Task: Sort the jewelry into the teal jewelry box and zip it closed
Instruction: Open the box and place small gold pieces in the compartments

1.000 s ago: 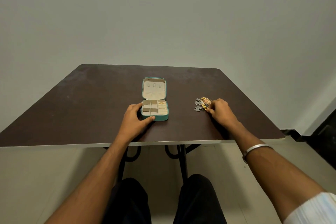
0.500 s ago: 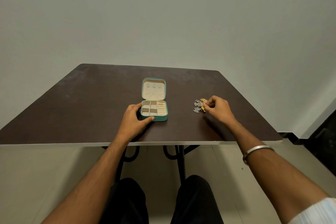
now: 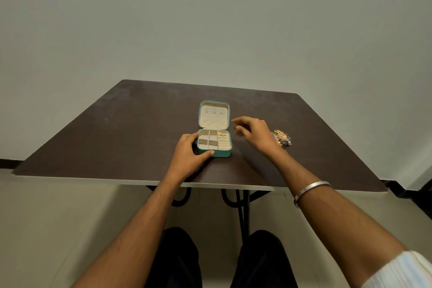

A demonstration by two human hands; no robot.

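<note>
Left hand [image 3: 190,155] curled against the near-left corner of the teal jewelry box [image 3: 214,139], thumb on its front wall, likely to steady it, lid up, mid-tabletop [image 3: 117,135]. Right hand [image 3: 253,132] hovers just right of the box, fingertips pinching what looks like a small ring [image 3: 235,127], probably bound for a compartment; remaining jewelry pile [image 3: 281,138] lies beside its wrist.

It was a bare indoor room, of no kind that could be told. A plain pale wall [image 3: 210,18] rose behind a dark brown worktop [image 3: 117,128] on black metal legs [image 3: 242,208]. The floor [image 3: 58,217] was light, with a dark skirting strip [image 3: 8,163] at the wall's foot.
</note>
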